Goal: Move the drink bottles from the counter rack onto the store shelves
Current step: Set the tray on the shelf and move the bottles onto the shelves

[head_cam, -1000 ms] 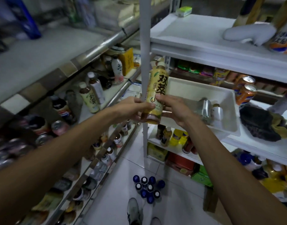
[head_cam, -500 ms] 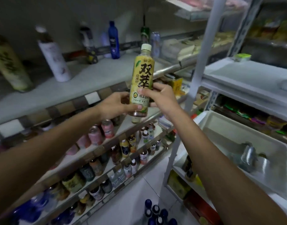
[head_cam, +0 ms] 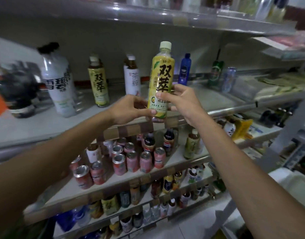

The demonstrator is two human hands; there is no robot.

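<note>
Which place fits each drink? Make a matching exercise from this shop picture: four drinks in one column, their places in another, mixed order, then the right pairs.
Drinks:
1. yellow tea bottle
2. blue bottle
3. pink cans
4. large white bottle

Places:
A. on the shelf below the hands
B. held upright by the left hand and right hand
C. standing at the left of the upper shelf
D. standing at the back, right of the held bottle

Pairs: 1-B, 2-D, 3-A, 4-C

hands (head_cam: 131, 109): 2 | yellow tea bottles (head_cam: 161, 80) on upper shelf level: 2 | blue bottle (head_cam: 184, 69): 1 | green bottle (head_cam: 215, 73): 1
</note>
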